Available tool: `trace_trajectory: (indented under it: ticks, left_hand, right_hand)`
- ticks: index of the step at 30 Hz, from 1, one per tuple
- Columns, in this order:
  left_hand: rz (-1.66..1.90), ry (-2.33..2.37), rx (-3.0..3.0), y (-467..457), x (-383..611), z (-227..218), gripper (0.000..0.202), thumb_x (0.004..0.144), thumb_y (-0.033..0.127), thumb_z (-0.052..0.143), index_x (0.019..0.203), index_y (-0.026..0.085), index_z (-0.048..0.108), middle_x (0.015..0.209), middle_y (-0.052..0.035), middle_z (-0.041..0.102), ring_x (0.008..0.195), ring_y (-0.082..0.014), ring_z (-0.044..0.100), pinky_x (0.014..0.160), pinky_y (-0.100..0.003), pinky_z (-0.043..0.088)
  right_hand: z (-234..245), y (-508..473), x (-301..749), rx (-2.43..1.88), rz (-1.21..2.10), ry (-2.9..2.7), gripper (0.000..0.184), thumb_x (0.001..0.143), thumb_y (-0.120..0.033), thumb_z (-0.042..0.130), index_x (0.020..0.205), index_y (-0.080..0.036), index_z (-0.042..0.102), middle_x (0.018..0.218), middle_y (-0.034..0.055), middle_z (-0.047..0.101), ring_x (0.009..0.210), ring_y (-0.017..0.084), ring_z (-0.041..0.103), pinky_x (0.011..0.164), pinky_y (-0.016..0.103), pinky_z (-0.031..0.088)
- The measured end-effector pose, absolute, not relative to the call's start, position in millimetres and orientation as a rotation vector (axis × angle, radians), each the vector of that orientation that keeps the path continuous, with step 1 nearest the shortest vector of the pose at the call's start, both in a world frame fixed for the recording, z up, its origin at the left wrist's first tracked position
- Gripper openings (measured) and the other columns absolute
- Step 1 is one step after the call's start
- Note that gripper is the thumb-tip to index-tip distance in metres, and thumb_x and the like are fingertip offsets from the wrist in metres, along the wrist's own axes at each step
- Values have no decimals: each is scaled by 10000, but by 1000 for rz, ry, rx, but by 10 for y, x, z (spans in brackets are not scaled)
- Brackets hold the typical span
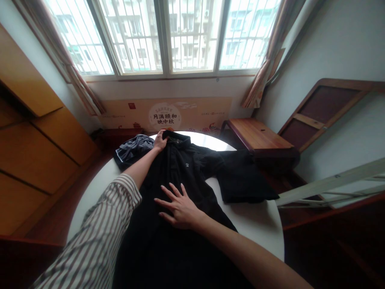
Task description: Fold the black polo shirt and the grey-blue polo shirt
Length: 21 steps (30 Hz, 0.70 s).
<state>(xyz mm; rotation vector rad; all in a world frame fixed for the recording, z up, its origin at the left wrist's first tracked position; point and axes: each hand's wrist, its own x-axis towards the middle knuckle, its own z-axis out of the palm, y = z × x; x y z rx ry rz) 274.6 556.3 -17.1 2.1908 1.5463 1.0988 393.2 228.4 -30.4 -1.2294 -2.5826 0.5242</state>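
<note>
In the head view, the person's left hand [160, 141] reaches out of a striped shirt sleeve [96, 228] to the collar [177, 138] of a black polo shirt [177, 192]. Its fingers curl over the collar's edge, but whether they pinch the cloth or only rest on it cannot be told. The right hand [179, 206] lies open and flat on the shirt's chest, fingers spread, below a small pale embroidered logo [189, 164]. The shirt lies front up on a round white tabletop [255, 224], one short sleeve [246, 180] spread out to the right, its lower part running off the bottom of the view. A dark grey garment [132, 150] with pale piping lies bunched beside the collar, touching the shirt.

Past the tabletop stands a low wooden bench [258, 134]. A printed board [165, 114] with Chinese characters leans under a wide barred window [165, 36], with tied-back curtains [258, 80] at its sides and apartment blocks [186, 24] outside. Honey-coloured wooden cabinet doors [36, 160] line the left wall, a wooden frame [325, 108] leans against the right wall, and a pale rail [331, 184] crosses the lower right.
</note>
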Motion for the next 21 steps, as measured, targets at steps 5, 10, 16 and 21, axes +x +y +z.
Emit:
trace_trajectory:
  ticks: [5, 10, 16, 21]
  left_hand:
    - [852, 1847, 2326, 5164, 2827, -313, 444, 950, 304, 500, 1361, 136, 500, 1440, -204, 460, 1326, -370, 434, 1107, -529, 320]
    - [398, 1716, 2576, 4691, 2761, -529, 588, 1003, 432, 322, 1478, 94, 400, 1562, -183, 337, 1442, -311, 304, 1176, -489, 228]
    - [149, 1733, 2491, 4584, 2664, -605, 707, 983, 591, 210, 1562, 189, 259, 1636, -112, 151, 1502, -289, 162, 1192, -541, 129]
    - [204, 1709, 2474, 4597, 2690, -605, 728, 971, 623, 201, 1558, 200, 278, 1634, -115, 154, 1502, -280, 166, 1192, -535, 129]
  right_hand:
    - [-325, 2287, 3944, -1236, 493, -2565, 577, 990, -583, 353, 1512, -339, 366, 1643, 63, 164, 1495, 341, 140, 1149, 671, 74]
    - [-325, 2281, 3944, -1254, 445, -2564, 583, 991, -584, 348, 1500, -305, 401, 1617, 86, 257, 1489, 336, 169, 1158, 652, 60]
    - [-307, 2235, 3908, -1254, 434, -2566, 560, 977, -568, 418, 1480, -323, 436, 1610, 67, 280, 1481, 335, 201, 1161, 637, 118]
    - [103, 2582, 4215, -1609, 379, -2371, 315, 985, -432, 506, 1141, -244, 706, 1298, 62, 640, 1190, 209, 584, 1047, 339, 439]
